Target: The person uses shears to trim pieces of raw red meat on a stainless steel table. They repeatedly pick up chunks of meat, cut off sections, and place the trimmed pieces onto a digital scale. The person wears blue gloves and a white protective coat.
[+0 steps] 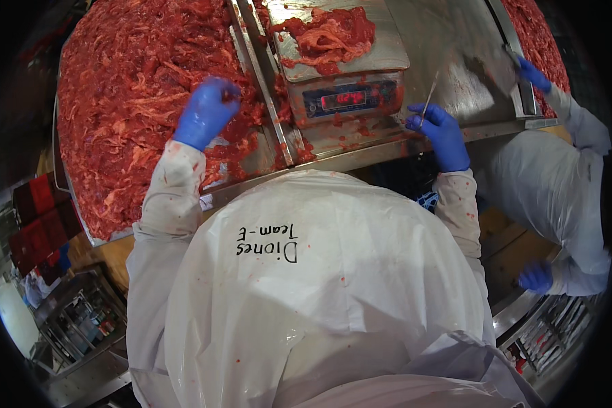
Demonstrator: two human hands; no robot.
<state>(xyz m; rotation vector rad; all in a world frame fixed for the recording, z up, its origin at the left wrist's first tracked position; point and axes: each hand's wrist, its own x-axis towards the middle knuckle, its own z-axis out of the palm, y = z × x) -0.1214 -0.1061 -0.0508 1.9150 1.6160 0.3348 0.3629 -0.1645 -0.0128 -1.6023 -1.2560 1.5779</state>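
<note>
My left hand [204, 112], in a blue glove, is closed over the edge of a large heap of red shredded meat [129, 81]; what its fingers hold is unclear. My right hand [438, 132], also gloved, grips a thin metal tool [430, 92] upright, to the right of a digital scale [343, 95]. A ragged piece of meat [330, 37] lies on the scale's steel plate. A metal divider [262, 75] runs between the heap and the scale, with meat scraps along it.
A co-worker in white stands at the right, with blue-gloved hands [534, 71] at the table's edge and lower down. Another meat heap [537, 30] is at the far right. The steel table [466, 88] has a front rail. Metal racks [85, 319] stand at lower left.
</note>
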